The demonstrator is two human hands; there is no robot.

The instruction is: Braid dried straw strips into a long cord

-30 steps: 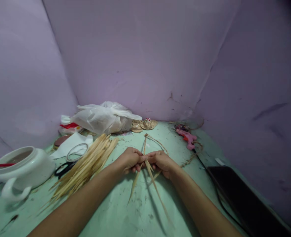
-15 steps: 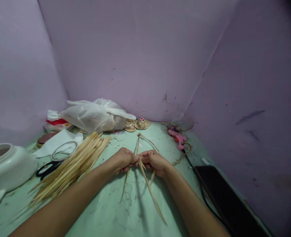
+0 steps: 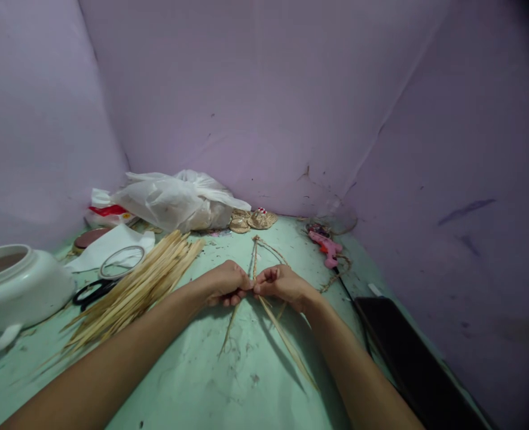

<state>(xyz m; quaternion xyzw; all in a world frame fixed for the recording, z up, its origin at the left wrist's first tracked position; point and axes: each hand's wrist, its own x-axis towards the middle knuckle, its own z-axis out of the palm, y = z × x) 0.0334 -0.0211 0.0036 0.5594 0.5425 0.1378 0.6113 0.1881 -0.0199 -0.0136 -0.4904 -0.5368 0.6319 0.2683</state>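
Close together above the green tabletop, my left hand [image 3: 229, 284] and my right hand [image 3: 286, 286] pinch a thin twisted straw cord [image 3: 254, 261] between thumbs and fingertips. From the grip the cord runs away from me to a bend, then a second length comes back behind my right hand. Loose strands hang toward me: a long flat straw strip [image 3: 293, 352] slants down to the right, and a thinner one [image 3: 228, 332] trails below my left hand. The exact pinch point is partly hidden by my fingers.
A bundle of dry straw strips [image 3: 141, 286] lies left, beside black-handled scissors [image 3: 91, 292], a tape roll [image 3: 121, 263] and a white pot [image 3: 35, 286]. Behind are a plastic bag [image 3: 179, 200] and woven pieces [image 3: 260, 220]. On the right are a pink glue gun [image 3: 327, 246] and a dark flat object [image 3: 407, 352].
The view has shifted slightly. My right fingers have changed their hold at the pinch, and the long flat strip has swung a little to the right.
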